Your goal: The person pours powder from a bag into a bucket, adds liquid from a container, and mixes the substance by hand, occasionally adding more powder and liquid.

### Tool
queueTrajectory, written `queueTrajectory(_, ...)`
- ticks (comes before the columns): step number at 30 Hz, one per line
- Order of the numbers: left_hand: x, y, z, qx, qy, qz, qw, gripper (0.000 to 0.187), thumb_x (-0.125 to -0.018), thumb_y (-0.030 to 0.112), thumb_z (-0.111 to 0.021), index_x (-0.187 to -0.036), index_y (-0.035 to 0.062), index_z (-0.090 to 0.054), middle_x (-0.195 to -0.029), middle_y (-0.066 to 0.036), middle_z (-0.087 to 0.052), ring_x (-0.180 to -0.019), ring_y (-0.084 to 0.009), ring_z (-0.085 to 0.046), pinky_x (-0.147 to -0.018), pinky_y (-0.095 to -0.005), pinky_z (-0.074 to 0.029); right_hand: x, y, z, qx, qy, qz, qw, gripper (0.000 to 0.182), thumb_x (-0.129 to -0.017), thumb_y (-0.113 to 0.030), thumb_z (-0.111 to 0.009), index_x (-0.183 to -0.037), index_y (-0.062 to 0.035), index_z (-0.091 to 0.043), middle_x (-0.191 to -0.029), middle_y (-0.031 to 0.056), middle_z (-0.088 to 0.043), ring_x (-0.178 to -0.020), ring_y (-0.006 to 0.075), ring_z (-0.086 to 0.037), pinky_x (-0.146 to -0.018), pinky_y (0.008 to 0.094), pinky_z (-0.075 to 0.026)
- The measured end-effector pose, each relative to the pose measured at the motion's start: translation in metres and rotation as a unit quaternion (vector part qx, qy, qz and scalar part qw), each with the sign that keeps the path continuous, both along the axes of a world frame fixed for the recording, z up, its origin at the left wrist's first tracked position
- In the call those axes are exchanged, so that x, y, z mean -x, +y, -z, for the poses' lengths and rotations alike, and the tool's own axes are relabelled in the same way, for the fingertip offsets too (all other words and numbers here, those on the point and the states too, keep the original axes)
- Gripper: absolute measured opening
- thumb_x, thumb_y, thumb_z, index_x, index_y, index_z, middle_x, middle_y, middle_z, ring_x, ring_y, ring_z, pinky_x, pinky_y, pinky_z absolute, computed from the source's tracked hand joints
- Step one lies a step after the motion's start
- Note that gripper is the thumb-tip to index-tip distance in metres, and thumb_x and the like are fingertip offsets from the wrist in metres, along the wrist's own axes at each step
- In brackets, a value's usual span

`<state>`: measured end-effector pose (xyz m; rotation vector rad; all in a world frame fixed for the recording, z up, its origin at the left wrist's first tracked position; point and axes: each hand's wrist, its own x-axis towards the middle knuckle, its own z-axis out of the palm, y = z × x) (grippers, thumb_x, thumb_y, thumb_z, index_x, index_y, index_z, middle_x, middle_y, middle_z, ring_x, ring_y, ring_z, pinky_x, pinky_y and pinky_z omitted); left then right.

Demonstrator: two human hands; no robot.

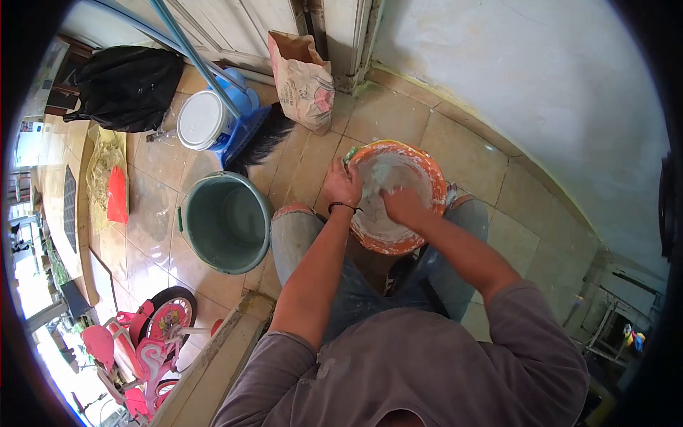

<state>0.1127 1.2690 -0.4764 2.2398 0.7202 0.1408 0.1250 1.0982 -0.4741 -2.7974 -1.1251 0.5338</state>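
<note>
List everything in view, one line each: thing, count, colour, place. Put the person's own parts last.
orange bucket: 1, orange with white smears, between the person's knees
green bucket: 1, grey-green, on the tiles left of the knees
white bucket: 1, white lid, by the blue dustpan
dustpan: 1, blue, near the door
paper sack: 1, brown, open, at the door frame
black bag: 1, black, upper left
child's bicycle: 1, pink, lower left
floor: 1, beige tiles
wall: 1, white, upper right
left hand: 1, on the orange bucket's rim, black wristband
right hand: 1, inside the orange bucket
</note>
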Motion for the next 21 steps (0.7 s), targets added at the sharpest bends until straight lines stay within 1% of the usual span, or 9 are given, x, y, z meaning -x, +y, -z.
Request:
queueTrajectory(1, 0.000, -0.001, -0.001, -0.001, 0.008, 0.003, 1.000, 0.039, -0.090, 0.033, -0.046, -0.114, 0.0026, -0.052, -0.106, -0.019, -0.057, -0.092, -0.0387, -0.059, -0.076, -0.0458, -0.048, 0.010, -0.004, 0.005, -0.001, -0.002, 0.000, 1.000, 0.018, -0.076, -0.011, -0.054, -0.091, -0.0038, -0.063, -0.084, 0.0192, -0.064, -0.075, 0.0351, -0.065, -0.064, 0.0454, -0.052)
queueTrajectory(3, 0.001, 0.000, -0.001, -0.003, 0.013, 0.002, 1.000, 0.039, -0.090, 0.033, -0.046, -0.114, 0.0024, -0.052, -0.106, -0.019, -0.057, -0.092, -0.0387, -0.059, -0.076, -0.0455, -0.048, 0.024, -0.013, 0.010, 0.066, 0.050, 0.002, 0.997, 0.020, -0.077, -0.009, -0.053, -0.095, -0.0034, -0.061, -0.079, 0.0191, -0.062, -0.072, 0.0348, -0.065, -0.061, 0.0456, -0.052)
queueTrajectory(7, 0.000, 0.001, 0.000, 0.003, 0.012, 0.001, 1.000, 0.040, -0.089, 0.033, -0.046, -0.114, 0.0023, -0.052, -0.106, -0.019, -0.057, -0.091, -0.0385, -0.059, -0.076, -0.0454, -0.048, 0.004, -0.016, -0.032, 0.037, 0.049, -0.068, 0.996, 0.024, -0.079, -0.008, -0.052, -0.101, -0.0026, -0.060, -0.076, 0.0190, -0.061, -0.070, 0.0340, -0.064, -0.060, 0.0443, -0.053)
queueTrajectory(9, 0.000, 0.000, 0.000, 0.004, 0.016, 0.007, 1.000, 0.040, -0.089, 0.034, -0.046, -0.114, 0.0022, -0.052, -0.106, -0.019, -0.057, -0.091, -0.0384, -0.059, -0.076, -0.0454, -0.048, 0.006, -0.009, -0.034, 0.022, 0.001, 0.007, 1.000, 0.033, -0.078, -0.009, -0.050, -0.110, -0.0031, -0.058, -0.079, 0.0208, -0.061, -0.072, 0.0334, -0.063, -0.060, 0.0419, -0.051)
queueTrajectory(11, 0.001, 0.000, -0.001, 0.007, -0.002, 0.002, 1.000, 0.041, -0.090, 0.034, -0.046, -0.114, 0.0019, -0.053, -0.106, -0.019, -0.057, -0.091, -0.0383, -0.059, -0.075, -0.0457, -0.048, 0.024, -0.019, 0.003, 0.037, 0.008, 0.003, 0.999, 0.034, -0.079, -0.008, -0.051, -0.112, -0.0021, -0.056, -0.081, 0.0207, -0.061, -0.071, 0.0341, -0.064, -0.059, 0.0429, -0.052)
queueTrajectory(12, 0.000, 0.000, -0.003, 0.005, -0.005, 0.003, 1.000, 0.041, -0.090, 0.034, -0.046, -0.114, 0.0019, -0.053, -0.106, -0.019, -0.057, -0.091, -0.0383, -0.059, -0.075, -0.0457, -0.048, 0.026, -0.016, 0.004, 0.048, 0.014, -0.002, 0.999, 0.035, -0.079, -0.008, -0.051, -0.114, -0.0011, -0.055, -0.083, 0.0207, -0.060, -0.069, 0.0347, -0.064, -0.059, 0.0439, -0.053)
queueTrajectory(16, -0.001, 0.002, -0.002, 0.004, 0.018, 0.003, 1.000, 0.042, -0.089, 0.034, -0.046, -0.114, 0.0012, -0.052, -0.106, -0.020, -0.057, -0.092, -0.0388, -0.058, -0.075, -0.0462, -0.048, 0.011, -0.023, -0.026, 0.050, 0.061, -0.047, 0.996, 0.037, -0.082, -0.009, -0.049, -0.118, -0.0003, -0.051, -0.085, 0.0216, -0.059, -0.070, 0.0356, -0.063, -0.058, 0.0444, -0.053)
queueTrajectory(18, 0.001, 0.000, 0.003, 0.000, 0.020, 0.008, 1.000, 0.042, -0.089, 0.034, -0.046, -0.114, 0.0010, -0.052, -0.106, -0.020, -0.057, -0.091, -0.0390, -0.058, -0.075, -0.0463, -0.048, 0.012, -0.017, -0.046, 0.029, 0.021, 0.019, 0.999, 0.036, -0.084, -0.010, -0.048, -0.118, -0.0004, -0.051, -0.086, 0.0215, -0.059, -0.072, 0.0358, -0.063, -0.058, 0.0448, -0.053)
queueTrajectory(21, 0.002, -0.002, 0.004, 0.008, 0.012, 0.000, 1.000, 0.042, -0.089, 0.034, -0.046, -0.114, 0.0007, -0.052, -0.104, -0.020, -0.057, -0.091, -0.0391, -0.058, -0.075, -0.0465, -0.048, 0.017, -0.007, -0.009, 0.067, 0.028, 0.028, 0.997, 0.037, -0.084, -0.010, -0.048, -0.120, -0.0007, -0.050, -0.088, 0.0219, -0.059, -0.073, 0.0354, -0.063, -0.058, 0.0449, -0.053)
